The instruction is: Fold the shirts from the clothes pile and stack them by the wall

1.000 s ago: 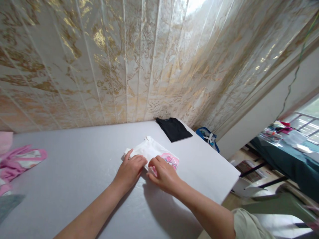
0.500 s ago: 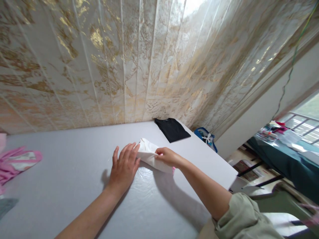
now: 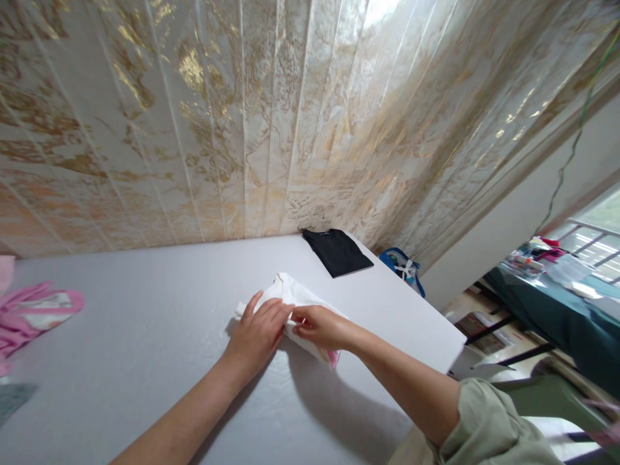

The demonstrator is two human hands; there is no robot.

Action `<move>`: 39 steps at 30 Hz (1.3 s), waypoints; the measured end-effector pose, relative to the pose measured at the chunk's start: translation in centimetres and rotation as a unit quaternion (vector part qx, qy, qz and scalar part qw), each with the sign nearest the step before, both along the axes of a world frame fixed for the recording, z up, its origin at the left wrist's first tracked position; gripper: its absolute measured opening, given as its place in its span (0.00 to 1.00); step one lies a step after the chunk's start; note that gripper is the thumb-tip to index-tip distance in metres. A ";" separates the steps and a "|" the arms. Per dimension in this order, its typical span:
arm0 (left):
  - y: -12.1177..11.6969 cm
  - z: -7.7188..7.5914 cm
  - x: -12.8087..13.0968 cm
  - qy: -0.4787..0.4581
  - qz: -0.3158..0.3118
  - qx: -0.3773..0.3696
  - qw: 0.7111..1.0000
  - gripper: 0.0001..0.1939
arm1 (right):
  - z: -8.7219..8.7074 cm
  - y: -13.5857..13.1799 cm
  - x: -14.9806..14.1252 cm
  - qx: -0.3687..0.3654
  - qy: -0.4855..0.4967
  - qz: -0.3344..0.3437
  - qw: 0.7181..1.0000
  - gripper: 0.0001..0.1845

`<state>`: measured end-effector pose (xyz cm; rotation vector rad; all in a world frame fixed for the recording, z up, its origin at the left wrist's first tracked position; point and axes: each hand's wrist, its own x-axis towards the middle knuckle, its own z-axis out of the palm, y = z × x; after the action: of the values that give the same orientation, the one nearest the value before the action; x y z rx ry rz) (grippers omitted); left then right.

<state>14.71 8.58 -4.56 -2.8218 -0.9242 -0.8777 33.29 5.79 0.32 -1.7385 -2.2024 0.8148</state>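
Note:
A folded white cloth garment [image 3: 306,294] with a bit of pink at its near right corner lies in the middle of the table. My left hand [image 3: 261,329] rests on its left part, fingers stretched out and covering some of the fabric. From the right, my right hand [image 3: 317,326] pinches the garment's near edge between thumb and fingers. The two hands almost meet at the fingertips. Which kind of garment it is cannot be made out, as much of it is folded and covered.
A folded black T-shirt [image 3: 338,252] lies at the table's back right. Pink clothing [image 3: 33,316] and a grey cloth piece [image 3: 14,402] are at the left edge. A patterned curtain [image 3: 232,129] hangs behind the table [image 3: 145,361]. A blue bag [image 3: 404,268] stands beyond the right edge.
My left hand has moved right, from the garment's left end onto its top. The right hand has come slightly nearer and left with the edge, and the cloth spreads wider.

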 end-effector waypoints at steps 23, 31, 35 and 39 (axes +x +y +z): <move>-0.1 0.0 -0.3 0.045 -0.091 -0.138 0.985 0.16 | -0.3 5.4 4.8 -0.082 -0.053 -0.162 0.982 0.13; -0.1 0.7 -0.4 0.037 -0.061 -0.099 0.993 0.13 | 0.3 0.9 0.6 0.166 -0.146 -0.071 0.973 0.26; 0.0 0.7 -0.3 0.030 -0.029 -0.074 0.996 0.11 | 1.5 -0.9 -0.9 0.134 -0.190 -0.026 0.972 0.18; 0.0 0.3 -0.2 0.005 -0.013 -0.070 0.997 0.11 | 2.3 -1.5 -1.5 0.096 -0.182 -0.027 0.978 0.20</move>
<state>14.46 8.63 -4.24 -2.9590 -0.9869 -0.8314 31.76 4.28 2.67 -1.9612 -2.3470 0.2717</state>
